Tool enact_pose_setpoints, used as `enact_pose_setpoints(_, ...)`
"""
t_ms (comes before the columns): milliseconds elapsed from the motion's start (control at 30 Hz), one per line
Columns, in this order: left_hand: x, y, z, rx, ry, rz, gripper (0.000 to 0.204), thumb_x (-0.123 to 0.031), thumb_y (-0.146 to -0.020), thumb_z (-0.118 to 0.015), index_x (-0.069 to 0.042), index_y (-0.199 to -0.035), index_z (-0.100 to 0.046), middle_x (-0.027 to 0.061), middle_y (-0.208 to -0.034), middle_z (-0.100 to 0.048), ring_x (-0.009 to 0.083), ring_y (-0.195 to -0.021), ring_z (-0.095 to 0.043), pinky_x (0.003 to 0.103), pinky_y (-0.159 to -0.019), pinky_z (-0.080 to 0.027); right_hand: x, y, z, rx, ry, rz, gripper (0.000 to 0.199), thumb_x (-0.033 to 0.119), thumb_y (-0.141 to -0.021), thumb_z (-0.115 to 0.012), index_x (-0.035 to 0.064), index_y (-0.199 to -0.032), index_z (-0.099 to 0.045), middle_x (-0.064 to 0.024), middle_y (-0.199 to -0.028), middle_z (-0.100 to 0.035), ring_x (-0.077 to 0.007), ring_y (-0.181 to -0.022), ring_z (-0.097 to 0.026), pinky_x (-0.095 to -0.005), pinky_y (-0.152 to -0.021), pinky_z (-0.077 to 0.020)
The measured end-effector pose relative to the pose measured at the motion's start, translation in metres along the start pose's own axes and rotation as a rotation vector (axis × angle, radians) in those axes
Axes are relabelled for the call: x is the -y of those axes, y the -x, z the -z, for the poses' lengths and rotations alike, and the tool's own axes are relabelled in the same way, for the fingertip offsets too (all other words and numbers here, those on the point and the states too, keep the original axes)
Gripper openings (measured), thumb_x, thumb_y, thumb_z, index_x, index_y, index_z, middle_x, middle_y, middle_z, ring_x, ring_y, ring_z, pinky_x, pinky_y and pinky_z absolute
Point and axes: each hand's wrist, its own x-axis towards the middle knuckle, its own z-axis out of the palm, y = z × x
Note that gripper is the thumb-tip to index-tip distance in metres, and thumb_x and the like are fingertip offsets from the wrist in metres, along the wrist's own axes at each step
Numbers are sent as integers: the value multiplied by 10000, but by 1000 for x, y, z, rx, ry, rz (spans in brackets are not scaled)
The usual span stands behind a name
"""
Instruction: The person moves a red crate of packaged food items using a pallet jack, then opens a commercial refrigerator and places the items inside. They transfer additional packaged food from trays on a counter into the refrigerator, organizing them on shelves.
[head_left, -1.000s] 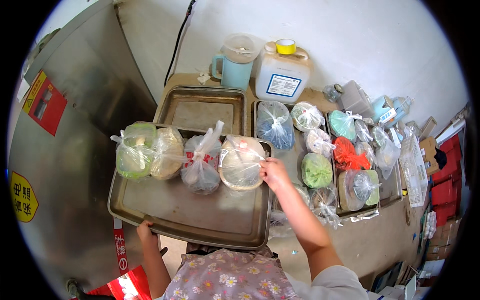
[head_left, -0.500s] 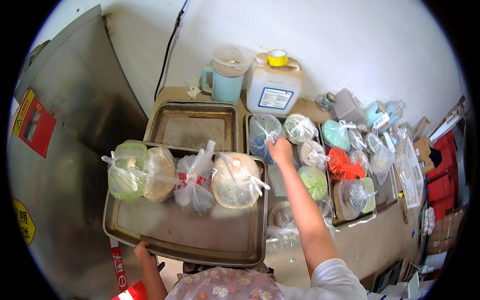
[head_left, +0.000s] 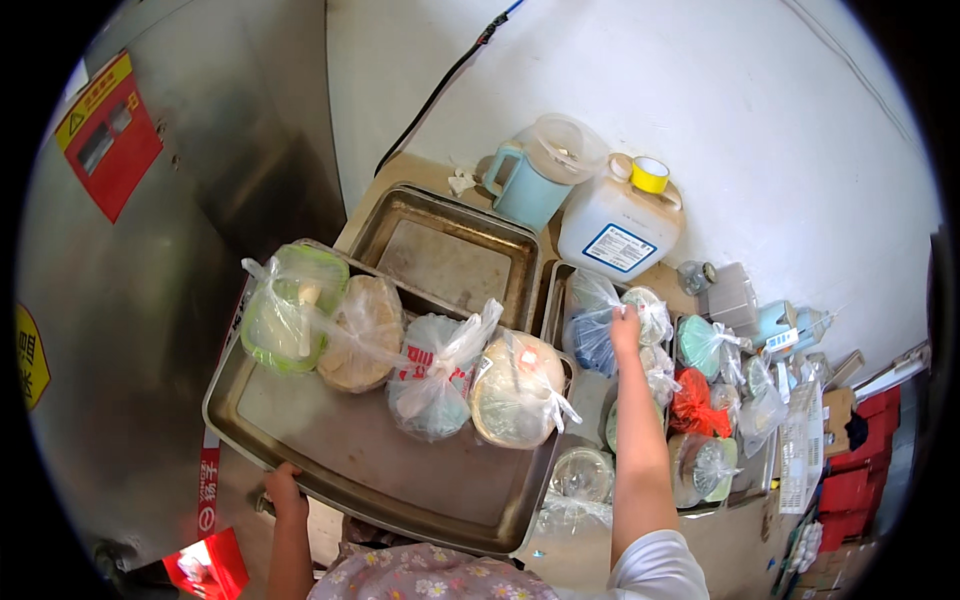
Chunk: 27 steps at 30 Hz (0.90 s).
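My left hand (head_left: 284, 488) is closed on the near rim of a large metal tray (head_left: 370, 455), held in front of my apron. Along its far side stand a green container (head_left: 285, 330) in a clear bag, a bagged tan round item (head_left: 362, 335), a knotted bag with red print (head_left: 435, 375) and a bagged pale round tub (head_left: 515, 385). Out to the right, my right hand (head_left: 625, 330) pinches the gathered top of a clear plastic bag (head_left: 590, 335) with something blue inside. That bag is in a second tray (head_left: 553, 300); whether it is lifted, I cannot tell.
A bare-bottomed tray (head_left: 450, 260) lies behind. Against the wall stand a blue jug (head_left: 530, 190) and a white jerrycan (head_left: 610, 225) with yellow tape on it. Further right are a red bag (head_left: 697, 400), other bagged containers and a white crate (head_left: 800, 450). A steel cabinet (head_left: 220, 300) rises at left.
The whole view has turned and shifted, so the trays now appear slanted. My right hand stays at the top of the bag with the blue contents; my left keeps the tray rim.
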Motion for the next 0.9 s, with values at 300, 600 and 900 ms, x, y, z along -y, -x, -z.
enact_pose_setpoints(300, -6, 4, -8, 4, -38, -64, 193, 11, -573, -488, 2, -764, -456, 48, -696, -454, 194, -626, -466, 300, -585, -391, 120, 43, 143, 215, -640, 163, 173, 135, -903, -480, 18, -1022, -522, 4, -855, -528, -71, -771, -464, -205, -713, -377)
enact_pose_setpoints(600, 0, 4, -14, 47, -32, -211, 101, -10, -576, -491, -23, -675, -498, 21, -611, -485, 147, -538, -462, 286, -498, -367, 237, 131, 159, 584, -1228, -118, 230, 180, -879, -514, 22, -1047, -516, -52, -886, -595, -113, -774, -556, -224, -686, -439)
enact_pose_setpoints(900, -24, 33, -27, 137, 76, -352, 250, -64, -736, -480, 32, -955, -554, 64, -825, -579, 162, -729, -547, 275, -629, -436, 344, 269, 31, 1294, -1137, 119, 121, 138, -878, -507, 32, -936, -520, 39, -745, -506, -65, -668, -469, -212, -623, -385)
